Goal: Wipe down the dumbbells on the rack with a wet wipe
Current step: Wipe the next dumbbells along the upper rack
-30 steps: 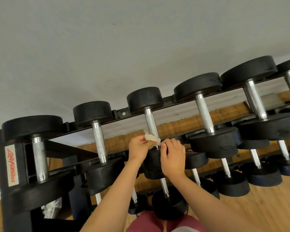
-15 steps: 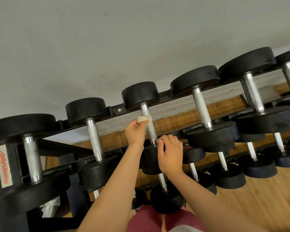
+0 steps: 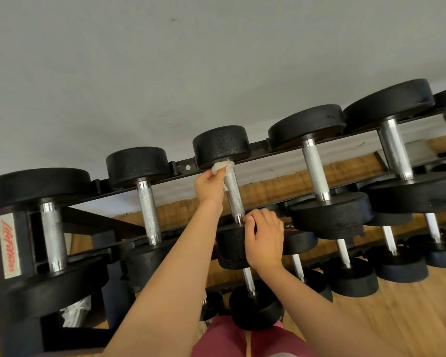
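1. Black rack [image 3: 183, 167]: the third dumbbell [image 3: 234, 195] on top is in work.
2. Your right grip [image 3: 264, 239] curls over its near head, steadying it.
3. Your left grip [image 3: 209, 186] pinches the wipe [image 3: 223, 166], which has slid up the handle to the far head. The handle looks done; heads next.

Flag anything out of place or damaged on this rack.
Crumpled white plastic lies low inside the rack at its left end; it looks like stray litter. The dumbbells sit evenly on their rails.
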The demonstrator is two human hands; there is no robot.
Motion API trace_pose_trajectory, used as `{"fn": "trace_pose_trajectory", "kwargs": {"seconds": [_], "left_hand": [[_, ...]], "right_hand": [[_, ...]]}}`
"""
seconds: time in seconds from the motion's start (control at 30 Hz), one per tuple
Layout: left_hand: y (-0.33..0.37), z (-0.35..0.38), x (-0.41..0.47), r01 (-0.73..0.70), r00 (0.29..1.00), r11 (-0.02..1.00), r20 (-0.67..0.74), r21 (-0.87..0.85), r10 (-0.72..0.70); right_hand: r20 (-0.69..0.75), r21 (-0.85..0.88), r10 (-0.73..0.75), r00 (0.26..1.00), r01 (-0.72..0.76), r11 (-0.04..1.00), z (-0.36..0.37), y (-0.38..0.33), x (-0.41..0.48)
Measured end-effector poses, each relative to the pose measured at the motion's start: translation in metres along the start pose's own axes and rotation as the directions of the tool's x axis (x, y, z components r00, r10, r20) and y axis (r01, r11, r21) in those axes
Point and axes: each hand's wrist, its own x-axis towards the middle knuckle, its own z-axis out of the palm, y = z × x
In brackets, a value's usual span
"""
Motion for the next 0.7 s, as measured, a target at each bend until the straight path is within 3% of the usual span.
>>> {"fn": "trace_pose_trajectory", "kwargs": {"seconds": [0.27, 0.7], "left_hand": [[0.004, -0.014, 0.002, -0.067, 0.981, 0.987, 0.193, 0.147, 0.038], [-0.033, -0.044, -0.018, -0.142, 0.910, 0.900, 0.412, 0.413, -0.046]], "right_hand": [[0.027, -0.012, 0.008, 1.000, -0.008, 1.000, -0.001, 0.000, 0.001], [0.020, -0.002, 0.001, 1.000, -0.001, 1.000, 0.000, 0.000, 0.000]]}}
